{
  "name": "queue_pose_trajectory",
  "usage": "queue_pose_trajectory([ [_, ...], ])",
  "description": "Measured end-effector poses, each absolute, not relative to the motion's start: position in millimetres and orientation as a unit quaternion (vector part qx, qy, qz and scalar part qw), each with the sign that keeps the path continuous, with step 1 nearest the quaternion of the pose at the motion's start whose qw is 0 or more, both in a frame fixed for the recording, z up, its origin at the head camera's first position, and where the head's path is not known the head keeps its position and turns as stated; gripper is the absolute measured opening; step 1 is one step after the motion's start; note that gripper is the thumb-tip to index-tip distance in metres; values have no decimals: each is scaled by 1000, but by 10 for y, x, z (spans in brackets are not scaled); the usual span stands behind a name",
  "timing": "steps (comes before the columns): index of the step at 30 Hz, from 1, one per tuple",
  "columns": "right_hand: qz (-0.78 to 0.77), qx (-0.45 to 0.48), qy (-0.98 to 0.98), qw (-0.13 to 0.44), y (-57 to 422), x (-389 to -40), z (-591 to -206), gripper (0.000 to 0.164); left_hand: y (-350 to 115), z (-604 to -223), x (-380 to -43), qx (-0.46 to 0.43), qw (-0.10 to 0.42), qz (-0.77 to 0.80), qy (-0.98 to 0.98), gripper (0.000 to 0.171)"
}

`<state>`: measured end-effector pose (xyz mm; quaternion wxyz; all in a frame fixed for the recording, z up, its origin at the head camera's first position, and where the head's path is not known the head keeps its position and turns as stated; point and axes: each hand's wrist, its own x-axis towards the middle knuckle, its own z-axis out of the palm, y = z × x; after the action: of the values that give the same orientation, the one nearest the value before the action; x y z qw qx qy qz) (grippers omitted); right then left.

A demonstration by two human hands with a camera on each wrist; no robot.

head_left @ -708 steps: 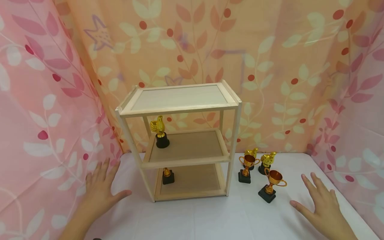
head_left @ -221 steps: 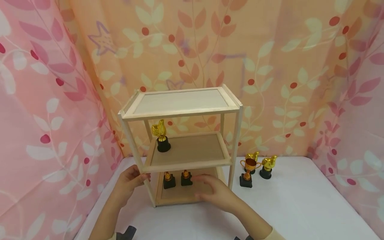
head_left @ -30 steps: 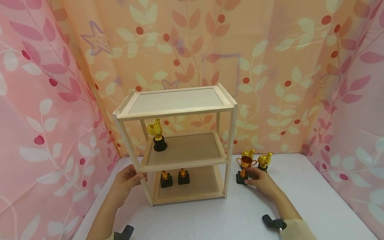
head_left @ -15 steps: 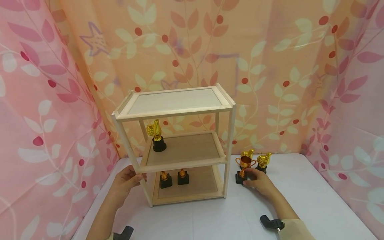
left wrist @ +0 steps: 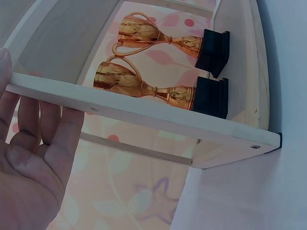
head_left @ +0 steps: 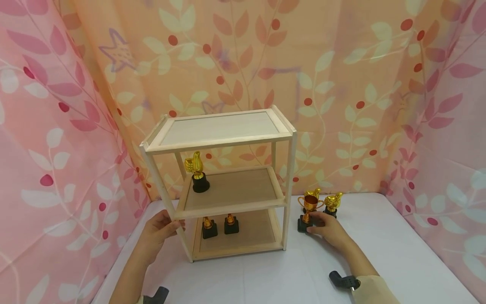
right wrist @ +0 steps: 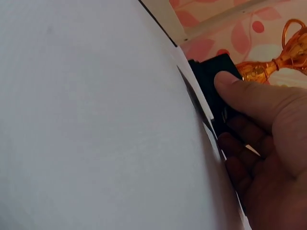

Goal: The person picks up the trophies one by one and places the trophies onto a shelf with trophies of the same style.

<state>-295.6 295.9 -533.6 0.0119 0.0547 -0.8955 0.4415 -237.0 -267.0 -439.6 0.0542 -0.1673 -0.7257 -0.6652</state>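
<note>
My left hand (head_left: 157, 232) grips the left front post (left wrist: 158, 115) of a small three-tier wooden shelf rack (head_left: 231, 207). At the right, my right hand (head_left: 330, 230) pinches the black square base (right wrist: 216, 79) of a bronze-coloured trophy cup (head_left: 310, 203) between thumb and fingers. Whether that base touches the table cannot be told. On the bottom tier stand two similar trophy cups, the left one (head_left: 209, 229) and the right one (head_left: 231, 225); the middle tier hides their tops in the head view. A gold thumbs-up trophy (head_left: 197, 173) stands on the middle tier's left side.
Two more gold thumbs-up trophies stand behind the held cup: one (head_left: 313, 194) partly hidden by it, the other (head_left: 332, 203) just right. A white cloth covers the table (head_left: 265, 278). Patterned curtains (head_left: 235, 55) enclose the back and both sides.
Since the oldest frame, a second trophy cup has come onto the bottom tier and my left hand has taken hold of the post. Over the last second both hands have kept their grips.
</note>
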Motion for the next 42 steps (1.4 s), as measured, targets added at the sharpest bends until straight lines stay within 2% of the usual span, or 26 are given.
queue_pose_trajectory([
  [8, 466, 74, -881, 12, 2986, -2940, -5211, 64, -2659, -4376, -2358, -158, 52, -652, -740, 15],
  [21, 424, 69, -899, 84, 2998, -2838, -4793, 63, -2658, -4371, -2379, -167, 54, -651, -738, 14],
  [29, 470, 52, -878, 78, 2976, -2743, -4531, 72, -2662, -4383, -2372, -166, 55, -651, -738, 14],
  [42, 461, 45, -880, 102, 2917, -2548, -4201, 70, -2660, -4392, -2361, -157, 52, -650, -742, 14],
])
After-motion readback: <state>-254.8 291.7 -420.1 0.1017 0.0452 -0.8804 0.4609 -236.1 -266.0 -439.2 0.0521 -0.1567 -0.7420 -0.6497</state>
